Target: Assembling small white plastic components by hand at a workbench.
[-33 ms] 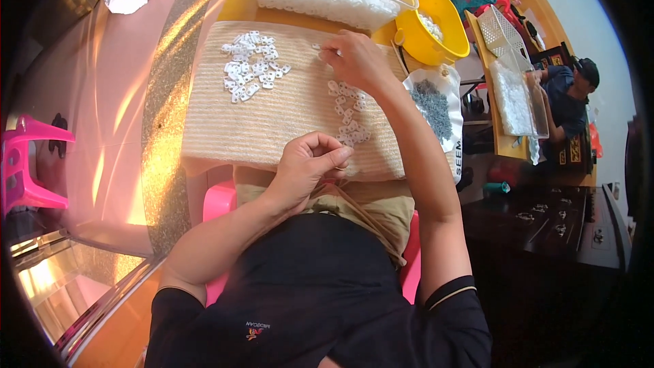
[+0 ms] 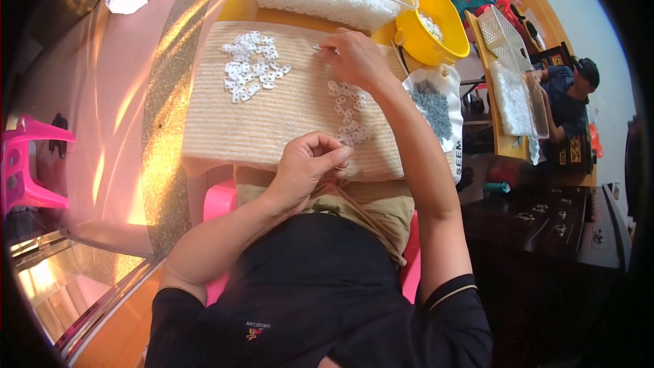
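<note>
Bin just beyond right hand; yellow bowl, grey-filled bag to right.

The clear box is cut off at the top. The pink seat is mostly hidden. The tiny bit by the right hand can't be made out.

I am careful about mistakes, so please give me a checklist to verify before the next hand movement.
1. Left pile and right pile separate: ok, bare mat between them.
2. Left hand closed in a pinch: ok.
3. Something inside that pinch: cannot tell, too small.
4. Right hand gripping the white piece near its fingertips: cannot tell.
5. Tub stocked: ok, heaped white.
</note>
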`<state>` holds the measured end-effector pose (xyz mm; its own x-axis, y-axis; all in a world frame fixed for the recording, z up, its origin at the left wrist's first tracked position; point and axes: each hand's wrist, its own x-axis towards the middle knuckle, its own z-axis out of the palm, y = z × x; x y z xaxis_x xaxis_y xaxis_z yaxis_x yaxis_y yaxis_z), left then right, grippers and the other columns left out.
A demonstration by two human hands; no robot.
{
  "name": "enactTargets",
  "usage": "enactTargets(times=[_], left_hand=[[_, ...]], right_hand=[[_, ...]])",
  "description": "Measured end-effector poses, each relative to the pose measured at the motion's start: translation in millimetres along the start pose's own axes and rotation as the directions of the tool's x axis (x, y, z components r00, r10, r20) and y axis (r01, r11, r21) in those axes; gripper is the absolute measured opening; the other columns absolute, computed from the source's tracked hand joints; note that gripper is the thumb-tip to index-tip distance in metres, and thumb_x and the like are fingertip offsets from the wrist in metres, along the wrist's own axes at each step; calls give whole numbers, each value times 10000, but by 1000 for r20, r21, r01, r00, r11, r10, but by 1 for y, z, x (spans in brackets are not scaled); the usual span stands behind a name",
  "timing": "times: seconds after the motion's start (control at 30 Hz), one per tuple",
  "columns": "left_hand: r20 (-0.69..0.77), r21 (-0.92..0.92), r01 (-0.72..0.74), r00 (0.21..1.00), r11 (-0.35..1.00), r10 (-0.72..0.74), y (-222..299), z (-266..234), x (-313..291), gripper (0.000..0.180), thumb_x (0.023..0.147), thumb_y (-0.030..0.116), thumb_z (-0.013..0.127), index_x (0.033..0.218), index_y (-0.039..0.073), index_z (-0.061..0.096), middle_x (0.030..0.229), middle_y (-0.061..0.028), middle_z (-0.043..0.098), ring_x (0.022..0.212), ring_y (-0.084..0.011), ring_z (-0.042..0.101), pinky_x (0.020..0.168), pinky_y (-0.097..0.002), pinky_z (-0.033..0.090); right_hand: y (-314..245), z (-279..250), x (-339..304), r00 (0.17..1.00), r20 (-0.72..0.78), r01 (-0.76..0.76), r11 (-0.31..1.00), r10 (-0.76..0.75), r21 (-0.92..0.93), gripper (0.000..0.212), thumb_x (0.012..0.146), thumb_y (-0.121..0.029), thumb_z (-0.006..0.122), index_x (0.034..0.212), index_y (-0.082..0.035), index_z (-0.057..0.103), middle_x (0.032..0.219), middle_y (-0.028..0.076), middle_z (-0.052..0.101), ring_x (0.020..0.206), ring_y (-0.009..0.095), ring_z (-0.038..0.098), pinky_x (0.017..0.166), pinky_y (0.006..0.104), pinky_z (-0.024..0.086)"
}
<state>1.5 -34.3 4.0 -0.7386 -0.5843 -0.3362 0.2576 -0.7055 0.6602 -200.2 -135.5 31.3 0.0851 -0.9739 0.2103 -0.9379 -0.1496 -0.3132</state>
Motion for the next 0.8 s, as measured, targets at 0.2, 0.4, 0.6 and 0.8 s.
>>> enactTargets(times=[0.2, 0.4, 0.6, 0.8], left_hand=[[-23, -31, 0, 1000, 1000, -1, 3, 2, -2, 87, 870, 82, 660, 915, 28, 607, 857, -55, 659, 734, -90, 614, 673, -226, 546], [-22, -8, 11, 1000, 1000, -12, 2, 3, -1, 85, 864, 80, 667, 906, 35, 608, 857, -52, 661, 737, -85, 614, 668, -225, 547], [-44, 4, -20, 999, 1000, 20, -2, 3, -3, 78, 864, 82, 668, 893, 37, 612, 848, -50, 662, 718, -91, 612, 655, -229, 549], [-181, -30, -117, 977, 993, 110, 2, 1, 2, 184, 910, 100, 609, 1074, 19, 588, 1007, -78, 651, 777, -97, 612, 708, -244, 547]], right_hand=[[5, 13, 19, 998, 30, -55, 996, 57, -66, 183, 817, -188, 620, 911, -55, 703, 982, 150, 652, 948, 344, 611, 835, 418, 476], [4, 11, 17, 993, 71, -89, 992, 96, -91, 176, 816, -177, 608, 907, -55, 695, 973, 155, 652, 950, 343, 610, 831, 414, 475], [5, 13, 15, 996, 37, -71, 987, 77, -144, 194, 844, -184, 556, 891, -40, 677, 948, 148, 650, 914, 347, 614, 792, 435, 480], [-16, -5, -39, 983, -172, 52, 998, -57, -31, 135, 833, -167, 571, 847, -54, 643, 865, 116, 628, 794, 328, 623, 692, 417, 502]])
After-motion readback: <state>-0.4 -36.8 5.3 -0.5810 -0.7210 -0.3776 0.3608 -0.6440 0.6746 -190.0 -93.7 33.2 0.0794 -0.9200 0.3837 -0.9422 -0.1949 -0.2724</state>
